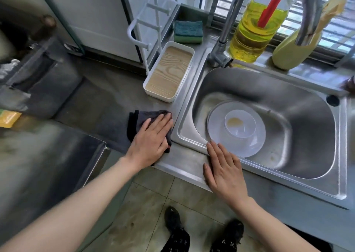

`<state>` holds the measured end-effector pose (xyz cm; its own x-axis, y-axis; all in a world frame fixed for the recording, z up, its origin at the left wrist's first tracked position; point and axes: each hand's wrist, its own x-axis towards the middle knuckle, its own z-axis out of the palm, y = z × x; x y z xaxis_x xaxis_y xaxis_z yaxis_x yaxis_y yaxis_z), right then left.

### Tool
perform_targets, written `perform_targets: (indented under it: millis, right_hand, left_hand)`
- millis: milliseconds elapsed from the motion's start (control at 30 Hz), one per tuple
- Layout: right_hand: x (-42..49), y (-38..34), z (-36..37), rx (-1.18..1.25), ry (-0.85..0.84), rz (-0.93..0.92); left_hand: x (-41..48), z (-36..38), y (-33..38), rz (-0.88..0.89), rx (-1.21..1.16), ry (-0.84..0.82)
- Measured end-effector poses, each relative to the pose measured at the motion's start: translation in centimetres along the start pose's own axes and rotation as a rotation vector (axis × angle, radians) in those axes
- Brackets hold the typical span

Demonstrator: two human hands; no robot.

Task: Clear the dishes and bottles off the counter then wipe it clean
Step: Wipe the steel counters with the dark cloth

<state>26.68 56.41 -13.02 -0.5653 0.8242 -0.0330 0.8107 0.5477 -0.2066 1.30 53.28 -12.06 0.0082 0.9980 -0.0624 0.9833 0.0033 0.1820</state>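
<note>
Both flat: left hand (151,136) on cloth (134,124), right hand (223,172) on sink (299,128); bowl (240,124), plate (213,124) inside.

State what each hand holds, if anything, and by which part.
Neither hand grips anything. The left hand presses flat on the sink-side end of the dark cloth; the right hand rests flat on the sink, on its front rim.
</note>
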Motion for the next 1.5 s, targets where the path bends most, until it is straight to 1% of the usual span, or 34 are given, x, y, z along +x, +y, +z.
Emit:
perform_targets:
  millis: [67, 100, 133, 233, 300, 333, 400, 467, 500, 600, 700, 767, 867, 933, 967, 1033, 1100, 1200, 1267, 1367, 1433, 1500]
  right_hand:
    - [-0.1, 0.0, -0.1, 0.005, -0.008, 0.001]
    - [0.0, -0.1, -0.2, 0.003, -0.009, 0.002]
    - [0.0, -0.1, -0.2, 0.001, -0.012, 0.003]
    - [-0.1, -0.1, -0.1, 0.003, -0.022, 0.001]
    - [0.0, 0.0, -0.1, 0.006, -0.021, -0.001]
    - [0.0, 0.0, -0.1, 0.009, -0.022, -0.001]
    - [0.0, 0.0, 0.0, 0.012, -0.021, 0.002]
    - [0.0, 0.0, 0.0, 0.009, -0.025, 0.009]
    - [0.0, 0.0, -0.1, 0.010, -0.030, 0.014]
    - [-0.2, -0.1, -0.3, 0.005, -0.052, 0.023]
    - [-0.1, -0.1, -0.5, 0.004, -0.074, 0.026]
    - [0.0, -0.2, -0.4, 0.004, -0.073, 0.028]
    - [-0.1, -0.2, -0.2, -0.010, -0.065, 0.022]
    - [-0.1, -0.2, -0.2, -0.006, -0.069, 0.025]
    - [0.0, -0.2, -0.3, -0.004, -0.072, 0.024]
    - [0.0, -0.3, -0.6, -0.009, -0.080, 0.015]
    - [-0.2, -0.4, -0.8, -0.015, -0.089, 0.009]
    - [0.2, -1.2, -1.2, 0.013, -0.090, 0.012]
    - [1.7, -3.2, -1.4, 0.042, -0.067, -0.053]
    - [6.3, -7.7, -1.3, 0.039, -0.075, -0.237]
    - [9.6, -10.2, -0.4, 0.020, -0.123, -0.300]
    - [12.0, -11.6, 0.7, -0.036, -0.148, -0.330]
  left_hand:
    - [-1.3, 0.5, 1.3, -0.215, -0.071, 0.055]
    - [-1.8, 0.7, 1.8, -0.266, -0.082, 0.058]
    - [-2.3, 0.8, 2.1, -0.269, -0.077, 0.047]
    - [-3.4, 1.1, 1.4, -0.139, -0.030, 0.017]
    - [-2.6, 0.8, 0.0, -0.087, -0.001, -0.023]
    - [-1.7, 0.6, -0.7, -0.103, 0.008, -0.037]
    - [0.5, 0.3, -1.4, -0.230, -0.008, -0.054]
    - [1.6, 0.2, -0.7, -0.342, -0.049, -0.026]
    - [1.4, 0.2, 0.0, -0.347, -0.066, -0.014]
    - [-1.9, 1.1, 1.7, -0.216, -0.024, 0.012]
    - [-3.9, 1.7, 1.2, -0.160, 0.007, 0.027]
    - [-3.3, 1.6, -0.3, -0.187, 0.025, 0.050]
    - [-2.6, 1.0, -1.3, -0.354, -0.029, 0.068]
    - [-3.2, 1.1, 0.4, -0.446, -0.063, 0.083]
    - [-3.9, 1.2, 1.6, -0.447, -0.063, 0.074]
    - [-5.3, 1.6, 2.8, -0.379, -0.046, 0.058]
    - [-6.0, 1.6, 1.6, -0.329, -0.017, 0.035]
    - [-5.5, 0.9, -1.4, -0.418, -0.026, 0.032]
    - [-5.0, 0.4, -2.8, -0.487, -0.049, 0.014]
    - [-4.0, 0.0, -4.4, -0.588, -0.073, 0.042]
    - [-3.4, -0.1, -4.1, -0.674, -0.085, 0.082]
    - [-3.6, 0.0, -2.9, -0.700, -0.072, 0.104]
